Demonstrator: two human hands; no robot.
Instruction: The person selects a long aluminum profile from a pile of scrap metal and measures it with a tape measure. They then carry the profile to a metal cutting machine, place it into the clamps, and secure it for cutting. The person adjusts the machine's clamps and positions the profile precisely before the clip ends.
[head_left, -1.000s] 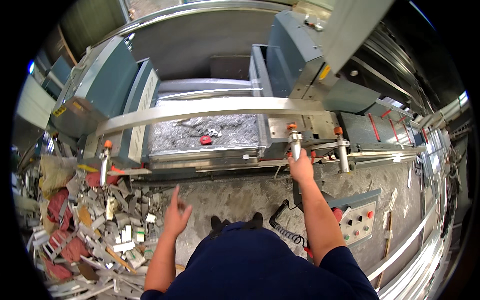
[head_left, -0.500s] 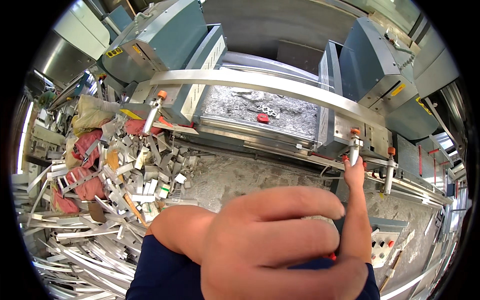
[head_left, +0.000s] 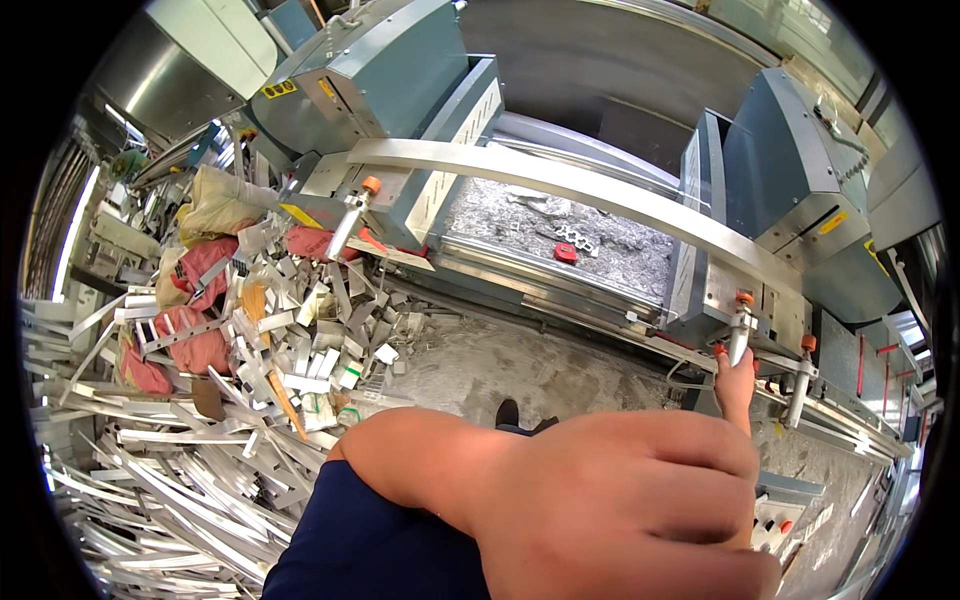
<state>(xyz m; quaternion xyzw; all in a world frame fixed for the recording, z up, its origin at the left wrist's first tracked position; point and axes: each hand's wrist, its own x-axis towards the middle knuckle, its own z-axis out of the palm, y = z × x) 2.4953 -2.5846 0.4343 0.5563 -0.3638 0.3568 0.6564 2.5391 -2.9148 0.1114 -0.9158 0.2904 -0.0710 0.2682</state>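
Note:
My left hand (head_left: 620, 500) is very close to the view, its back turned up and its fingers bent; the fingertips and anything inside them are hidden. Beyond it, my right hand (head_left: 735, 385) reaches forward and grips the silver cylinder of a clamp (head_left: 739, 345) with an orange knob, at the front of the right machine head (head_left: 780, 170). A long pale metal profile (head_left: 560, 175) lies across from the left machine head (head_left: 385, 75) to the right one. Similar clamps stand at the left (head_left: 352, 222) and farther right (head_left: 802, 380).
Metal offcuts (head_left: 330, 355) and long strips (head_left: 180, 490) are heaped at left, among red and pale sacks (head_left: 200, 340). Shavings and a red tape measure (head_left: 565, 252) lie on the machine bed. A control box with buttons (head_left: 775, 525) is at lower right.
The whole view has shifted, so the machine appears farther right and lower. My left hand has turned, showing more of its back. My right hand stays on the same clamp.

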